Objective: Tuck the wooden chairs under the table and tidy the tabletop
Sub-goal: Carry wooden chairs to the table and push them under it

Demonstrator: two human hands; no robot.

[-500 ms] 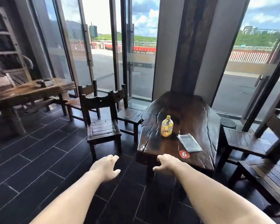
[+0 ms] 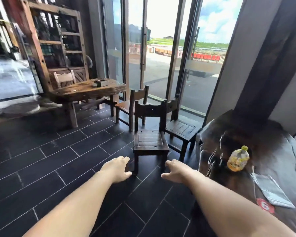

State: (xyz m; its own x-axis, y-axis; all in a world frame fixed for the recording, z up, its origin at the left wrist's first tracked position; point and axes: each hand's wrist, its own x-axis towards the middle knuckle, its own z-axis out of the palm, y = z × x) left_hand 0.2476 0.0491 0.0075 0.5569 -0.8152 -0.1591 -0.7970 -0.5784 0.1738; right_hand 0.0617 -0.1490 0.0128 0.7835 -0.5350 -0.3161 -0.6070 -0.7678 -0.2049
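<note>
Head camera now looks more to the left than a moment before: the dark table (image 2: 272,151) has slid to the right edge, and the nearest wooden chair (image 2: 149,137) stands in the middle, straight ahead of me. This table is a thick slab with an uneven, glossy edge. The floor (image 2: 50,168) of long dark tiles is free on my left side, up to a lighter round table (image 2: 85,89). The nearest chair has a slatted seat and a carved back, and stands apart from the dark table. A second chair (image 2: 181,127) stands behind it, just beside the slab edge. My left hand (image 2: 117,169) and my right hand (image 2: 175,171) both reach forward, open and holding nothing, near the front legs. On the slab lie a grey flat pouch (image 2: 270,192) and a yellow bottle (image 2: 237,159) on its side.
</note>
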